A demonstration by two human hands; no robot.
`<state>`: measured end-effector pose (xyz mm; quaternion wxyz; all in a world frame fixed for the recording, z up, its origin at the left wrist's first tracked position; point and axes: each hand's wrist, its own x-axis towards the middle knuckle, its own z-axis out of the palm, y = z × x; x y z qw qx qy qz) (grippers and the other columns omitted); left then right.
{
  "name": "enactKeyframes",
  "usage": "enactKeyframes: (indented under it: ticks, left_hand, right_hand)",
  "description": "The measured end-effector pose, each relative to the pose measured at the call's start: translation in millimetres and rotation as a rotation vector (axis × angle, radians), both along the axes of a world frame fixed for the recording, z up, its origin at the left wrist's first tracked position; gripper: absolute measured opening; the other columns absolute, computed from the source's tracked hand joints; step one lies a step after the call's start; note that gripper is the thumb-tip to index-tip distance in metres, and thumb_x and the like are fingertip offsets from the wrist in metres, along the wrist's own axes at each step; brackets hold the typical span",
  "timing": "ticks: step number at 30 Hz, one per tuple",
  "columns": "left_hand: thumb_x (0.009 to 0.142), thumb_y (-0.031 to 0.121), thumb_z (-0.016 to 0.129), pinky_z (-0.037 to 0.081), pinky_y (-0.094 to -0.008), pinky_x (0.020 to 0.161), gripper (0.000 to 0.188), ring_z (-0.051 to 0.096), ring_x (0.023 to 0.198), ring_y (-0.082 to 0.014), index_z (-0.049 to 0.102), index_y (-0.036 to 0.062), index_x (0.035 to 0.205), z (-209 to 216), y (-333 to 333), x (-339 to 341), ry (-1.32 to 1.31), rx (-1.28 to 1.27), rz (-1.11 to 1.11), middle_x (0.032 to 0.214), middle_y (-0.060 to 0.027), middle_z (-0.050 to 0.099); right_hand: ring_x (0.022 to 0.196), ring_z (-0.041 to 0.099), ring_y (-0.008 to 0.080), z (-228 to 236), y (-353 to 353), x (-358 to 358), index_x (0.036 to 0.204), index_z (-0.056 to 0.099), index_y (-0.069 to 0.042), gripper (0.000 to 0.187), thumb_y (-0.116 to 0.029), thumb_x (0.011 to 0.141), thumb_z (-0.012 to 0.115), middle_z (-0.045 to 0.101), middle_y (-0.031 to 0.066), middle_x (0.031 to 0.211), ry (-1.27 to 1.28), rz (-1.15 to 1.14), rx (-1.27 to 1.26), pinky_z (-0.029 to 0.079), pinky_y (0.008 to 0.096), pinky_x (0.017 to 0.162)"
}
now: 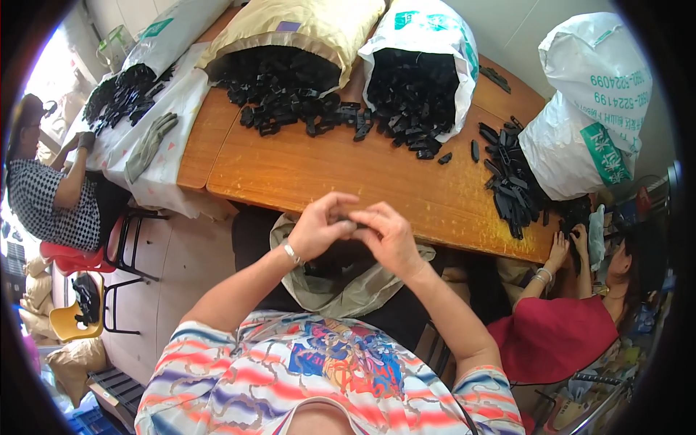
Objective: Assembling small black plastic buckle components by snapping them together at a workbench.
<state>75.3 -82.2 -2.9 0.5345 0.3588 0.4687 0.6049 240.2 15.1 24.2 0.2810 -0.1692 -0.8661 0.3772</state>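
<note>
My left hand (pixel 317 226) and my right hand (pixel 391 235) meet fingertip to fingertip just off the front edge of the wooden table (pixel 312 170). Both are closed in a pinch around a small dark piece (pixel 353 224), which the fingers mostly cover. Beneath them an open beige sack (pixel 330 299) lies across my lap, its inside dark. Beyond my hands, black plastic parts (pixel 290 101) spill onto the table from a tan sack (pixel 319 22). Beside it, a white sack (pixel 467 72) lies open, full of similar black parts (pixel 413 94).
At right, a pile of longer black parts (pixel 511 192) lies by another white sack (pixel 573 156); a person in red (pixel 558 337) works there. At left, another person (pixel 54 196) sits by a cloth-covered table with black parts (pixel 123 98) and a grey glove (pixel 151 145).
</note>
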Motion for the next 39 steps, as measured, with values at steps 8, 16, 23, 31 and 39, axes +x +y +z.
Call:
enactKeyframes:
  ticks: [8, 16, 23, 31, 39]
  left_hand:
    - [0.084, 0.011, 0.069, 0.053, -0.0318, 0.068, 0.021, 0.066, 0.074, -0.0216, 0.066, 0.0029, 0.103, 20, 23, -54, 1.041, 0.162, 0.230, 0.086, -0.0122, 0.068]
    - [0.082, 0.021, 0.071, 0.050, -0.0429, 0.088, 0.030, 0.060, 0.098, -0.0368, 0.065, 0.0113, 0.110, -3, 109, -133, 1.518, -0.103, 0.440, 0.101, -0.0171, 0.060]
    - [0.085, 0.024, 0.069, 0.051, -0.0426, 0.081, 0.019, 0.061, 0.093, -0.0351, 0.067, 0.0077, 0.094, -8, 106, -119, 1.356, -0.050, 0.435, 0.094, -0.0164, 0.062]
    - [0.080, 0.007, 0.075, 0.054, -0.0340, 0.072, 0.037, 0.065, 0.081, -0.0200, 0.058, 0.0032, 0.113, -9, 85, -106, 0.857, -0.175, 0.591, 0.089, -0.0074, 0.065]
    - [0.083, 0.010, 0.077, 0.057, -0.0272, 0.072, 0.030, 0.065, 0.078, -0.0138, 0.060, 0.0026, 0.107, -9, 66, -88, -0.113, -0.120, 0.394, 0.094, -0.0050, 0.064]
  right_hand:
    - [0.080, 0.065, 0.0314, -10, -7, 32, 0.102, 0.070, -0.006, 0.027, -0.015, 0.077, 0.076, 0.065, 0.0129, 0.093, -0.309, 0.044, 0.016, 0.053, 0.0376, 0.070]
    - [0.089, 0.062, 0.0337, -26, 144, 22, 0.106, 0.067, -0.005, 0.027, -0.005, 0.079, 0.070, 0.062, 0.0152, 0.098, -0.160, -0.431, 0.468, 0.051, 0.0408, 0.076]
    - [0.102, 0.055, 0.0371, -38, 183, 11, 0.111, 0.062, -0.007, 0.038, -0.006, 0.075, 0.075, 0.059, 0.0156, 0.104, -0.298, -0.459, 0.508, 0.047, 0.0443, 0.087]
    - [0.090, 0.062, 0.0390, -29, 137, 3, 0.109, 0.062, -0.006, 0.027, -0.008, 0.083, 0.070, 0.063, 0.0169, 0.095, -0.243, -0.288, 0.241, 0.050, 0.0456, 0.077]
    - [0.089, 0.062, 0.0399, -31, 122, 2, 0.111, 0.064, -0.004, 0.025, -0.009, 0.086, 0.067, 0.060, 0.0178, 0.098, -0.269, -0.283, 0.350, 0.051, 0.0455, 0.077]
